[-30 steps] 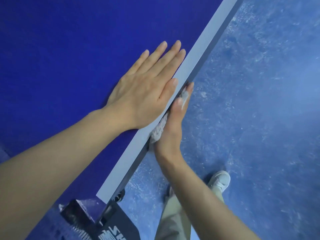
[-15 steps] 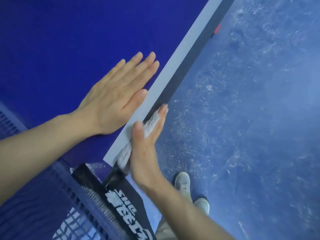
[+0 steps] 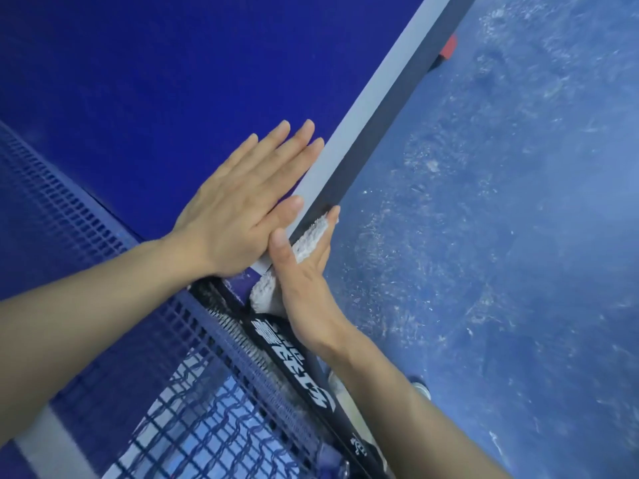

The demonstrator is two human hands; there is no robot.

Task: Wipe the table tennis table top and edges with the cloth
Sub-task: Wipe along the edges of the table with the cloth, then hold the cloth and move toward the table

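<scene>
- At the lower middle of the frame, a black net post [image 3: 297,364] with white lettering clamps onto the side of the tabletop [image 3: 173,81], the dark net [image 3: 179,409] stretching toward the lower left.
- Just above it, the right hand [image 3: 304,292] presses a white cloth [image 3: 304,242] against the tabletop's dark edge, thumb over the white line.
- Beside it, the left hand [image 3: 242,205] lies flat, fingers straight.
- Farther right lies scuffed blue floor [image 3: 501,236].
</scene>
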